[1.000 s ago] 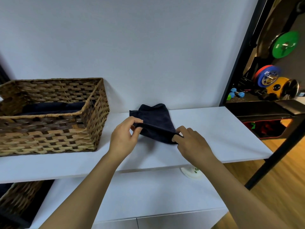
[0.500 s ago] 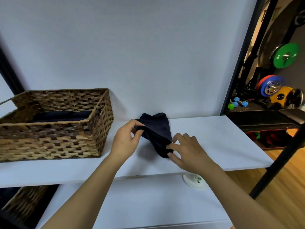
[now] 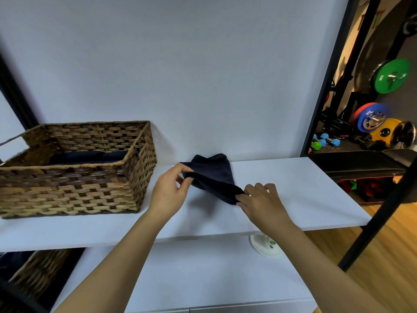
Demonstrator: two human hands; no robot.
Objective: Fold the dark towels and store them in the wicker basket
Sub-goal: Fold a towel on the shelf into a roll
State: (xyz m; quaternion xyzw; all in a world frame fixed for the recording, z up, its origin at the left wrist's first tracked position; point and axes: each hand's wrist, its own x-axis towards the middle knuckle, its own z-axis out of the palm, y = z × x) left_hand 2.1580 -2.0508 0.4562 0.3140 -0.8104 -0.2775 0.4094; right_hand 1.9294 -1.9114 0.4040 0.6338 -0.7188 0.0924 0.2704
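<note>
Dark navy towel point(image 3: 212, 175) is on the white shelf point(image 3: 293, 199), roughly mid-shelf, w/ its back end bunched up near the wall. Left hand point(image 3: 168, 193) pinches the near-left corner btwn thumb and fingers, lifted a bit off the shelf. Right hand point(image 3: 261, 203) pinches the near-right corner, lower, fingers curled over the edge. Both forearms reach up from the bottom of the view.

Wicker basket point(image 3: 74, 175) sits just left of the left hand, open top, w/ dark cloth already lying inside. Bare shelf runs right of the towel out to the edge.

Lower white surface point(image 3: 180, 274) below has a small white dish point(image 3: 266, 246) on it. Plain wall behind, weight plates point(image 3: 391, 75) and wood floor off to the right.
</note>
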